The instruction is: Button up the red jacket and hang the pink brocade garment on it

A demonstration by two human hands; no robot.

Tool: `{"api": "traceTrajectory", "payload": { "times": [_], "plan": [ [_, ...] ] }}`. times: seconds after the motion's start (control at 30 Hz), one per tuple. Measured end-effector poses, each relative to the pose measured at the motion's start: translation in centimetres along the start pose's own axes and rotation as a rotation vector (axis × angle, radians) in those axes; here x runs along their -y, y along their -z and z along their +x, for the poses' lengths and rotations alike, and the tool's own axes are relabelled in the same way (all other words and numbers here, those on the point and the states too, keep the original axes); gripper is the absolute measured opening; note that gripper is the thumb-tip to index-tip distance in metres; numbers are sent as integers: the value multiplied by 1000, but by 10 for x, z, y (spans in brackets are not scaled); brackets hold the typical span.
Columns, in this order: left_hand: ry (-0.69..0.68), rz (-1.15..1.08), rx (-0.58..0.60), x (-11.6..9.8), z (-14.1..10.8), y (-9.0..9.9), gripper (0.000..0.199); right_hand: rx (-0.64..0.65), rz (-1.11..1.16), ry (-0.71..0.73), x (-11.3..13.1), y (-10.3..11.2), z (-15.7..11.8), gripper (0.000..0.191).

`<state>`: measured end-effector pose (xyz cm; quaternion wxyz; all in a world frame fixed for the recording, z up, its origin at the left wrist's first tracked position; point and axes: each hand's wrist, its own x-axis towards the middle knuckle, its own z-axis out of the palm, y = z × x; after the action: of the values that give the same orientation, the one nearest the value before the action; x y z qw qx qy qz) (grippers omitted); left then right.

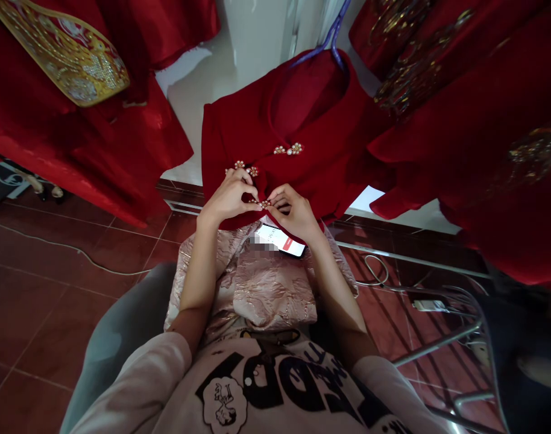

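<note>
Garment: a deep red velvet jacket (302,138) hung on a purple hanger (334,36) right in front of the person, its lower hem drawn down toward the lap.
Fasteners: three pearl-and-gold flower clasps ran along the slanted front. The top clasp (289,149) and the middle clasp (246,167) looked closed, and the lowest clasp (263,204) was the one being handled.
Progress: I'd say two of three were done and the bottom one wasn't finished, though it was too small to see if it had caught.
Left hand: the left hand (228,196) was raised off the lap, wrist bent, fingertips pinched shut on the lowest clasp from the left.
Right hand: the right hand (293,214) came in from the other side, fingers curled and pinched closed on that clasp, touching the left fingertips.
Lap: a phone with a lit screen (280,240) lay on pale pink brocade fabric (261,289), just under the hands.
Around: more red embroidered garments (460,120) hung on both sides over a dark red tiled floor (40,283).
</note>
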<state>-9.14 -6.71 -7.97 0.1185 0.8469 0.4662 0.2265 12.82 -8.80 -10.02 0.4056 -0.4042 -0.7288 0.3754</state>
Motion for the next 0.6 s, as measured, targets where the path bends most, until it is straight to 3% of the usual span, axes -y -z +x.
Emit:
{"api": "traceTrajectory", "payload": {
  "times": [0.6],
  "plan": [
    [17,-7,-27,-15,1,6,15,25,17,-4,5,-3,-1,16]
  ]
}}
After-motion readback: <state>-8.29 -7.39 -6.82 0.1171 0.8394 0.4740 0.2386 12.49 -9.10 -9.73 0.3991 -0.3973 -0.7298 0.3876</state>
